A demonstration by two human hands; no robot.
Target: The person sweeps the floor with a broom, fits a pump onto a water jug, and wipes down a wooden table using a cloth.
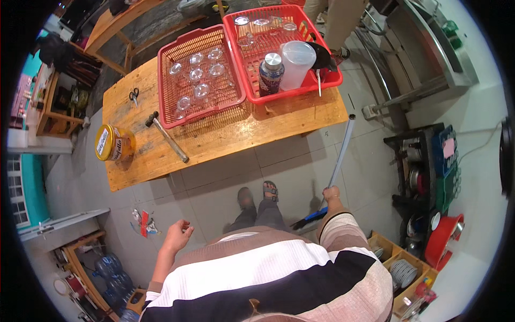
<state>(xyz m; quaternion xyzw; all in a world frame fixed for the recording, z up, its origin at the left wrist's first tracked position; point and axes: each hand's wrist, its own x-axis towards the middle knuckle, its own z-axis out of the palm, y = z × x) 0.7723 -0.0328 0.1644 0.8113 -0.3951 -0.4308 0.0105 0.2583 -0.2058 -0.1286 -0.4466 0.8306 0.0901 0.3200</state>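
My right hand (pixel 332 194) grips the silver pole of a broom (pixel 341 155). Its blue head with dark bristles (pixel 310 217) is down by the floor on my right, partly behind my forearm. My left hand (pixel 178 235) hangs in the air at my left side, holding nothing, its fingers loosely bent and apart. Beyond it, a small heap of litter (pixel 144 222) with a red wrapper lies on the grey tile floor (pixel 213 195). My sandalled feet stand between the heap and the broom.
Ahead is a wooden table (pixel 225 139) bearing a hammer (pixel 167 137), scissors (pixel 134 96), a lidded jar (pixel 114 143), and red plastic baskets (pixel 201 116) with upturned glasses. A person (pixel 340 24) stands behind it. Right: a dark rack (pixel 406 169); left: large water bottles (pixel 114 277).
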